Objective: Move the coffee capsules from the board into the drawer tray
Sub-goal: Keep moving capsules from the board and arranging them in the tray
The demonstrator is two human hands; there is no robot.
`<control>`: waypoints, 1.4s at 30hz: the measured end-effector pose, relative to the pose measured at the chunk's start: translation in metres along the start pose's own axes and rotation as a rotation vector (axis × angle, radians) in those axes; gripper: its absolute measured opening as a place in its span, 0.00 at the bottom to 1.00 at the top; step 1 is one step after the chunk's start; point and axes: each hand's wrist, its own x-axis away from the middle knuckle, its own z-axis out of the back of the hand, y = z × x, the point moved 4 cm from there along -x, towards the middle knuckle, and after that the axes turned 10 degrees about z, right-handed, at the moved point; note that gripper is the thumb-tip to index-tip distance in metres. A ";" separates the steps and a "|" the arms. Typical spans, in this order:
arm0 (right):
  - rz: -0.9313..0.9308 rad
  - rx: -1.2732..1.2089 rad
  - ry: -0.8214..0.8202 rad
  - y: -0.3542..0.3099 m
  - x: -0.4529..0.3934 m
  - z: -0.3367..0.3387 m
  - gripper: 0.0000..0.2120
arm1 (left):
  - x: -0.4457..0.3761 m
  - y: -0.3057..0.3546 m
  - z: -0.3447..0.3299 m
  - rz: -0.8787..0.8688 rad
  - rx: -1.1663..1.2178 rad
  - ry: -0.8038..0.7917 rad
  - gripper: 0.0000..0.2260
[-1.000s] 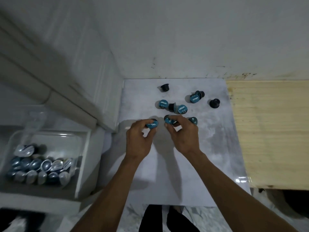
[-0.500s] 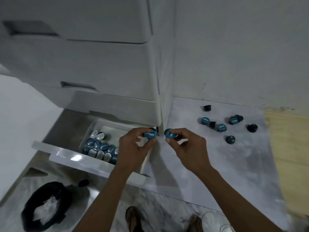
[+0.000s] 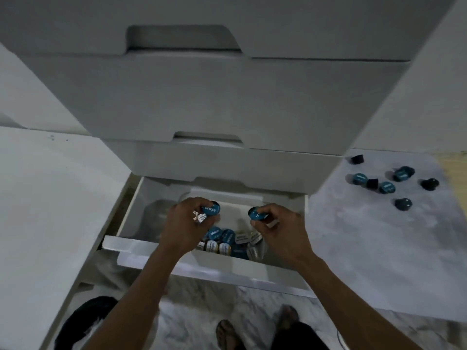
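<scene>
My left hand (image 3: 183,227) pinches a blue-lidded coffee capsule (image 3: 212,209) above the open drawer. My right hand (image 3: 279,232) pinches another blue capsule (image 3: 255,213) beside it. Both hands hover over the clear drawer tray (image 3: 154,210), where several blue and silver capsules (image 3: 225,242) lie heaped at the front. On the grey marbled board (image 3: 353,236) to the right, several dark and blue capsules (image 3: 386,187) stay scattered near the wall.
White drawer fronts (image 3: 202,102) of the cabinet rise above the open drawer (image 3: 209,270). A white surface (image 3: 45,210) lies at the left. A dark bin (image 3: 83,322) sits on the marbled floor, next to my feet (image 3: 226,333).
Both hands lifted a capsule each off the board and carried them left. They now hang over the drawer tray. My view swung left from the board toward the drawers.
</scene>
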 end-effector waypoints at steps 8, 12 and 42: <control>-0.022 0.037 -0.147 0.011 -0.031 -0.036 0.08 | -0.040 -0.011 -0.026 -0.056 -0.186 -0.207 0.10; -0.030 0.113 -0.263 0.023 -0.039 -0.058 0.10 | -0.049 -0.023 -0.036 -0.059 -0.269 -0.245 0.10; -0.108 0.175 -0.447 0.039 -0.046 -0.099 0.11 | -0.069 -0.057 -0.054 -0.039 -0.328 -0.386 0.11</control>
